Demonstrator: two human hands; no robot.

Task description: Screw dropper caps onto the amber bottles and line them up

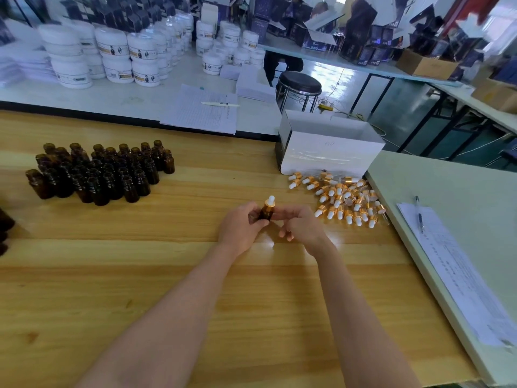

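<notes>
Near centre of the desk, my left hand and right hand pinch one amber bottle, dropper cap on; I judge tightening next.

Nothing can be read for sure. A faint handwritten mark on the front of the white box, at the far right corner of the wooden worktop, is too pale to make out. The labels on the white jars, the print on the dark cartons and the forms on the far worktop, and the sheet on the right worktop's near edge are all too small or blurred.
</notes>
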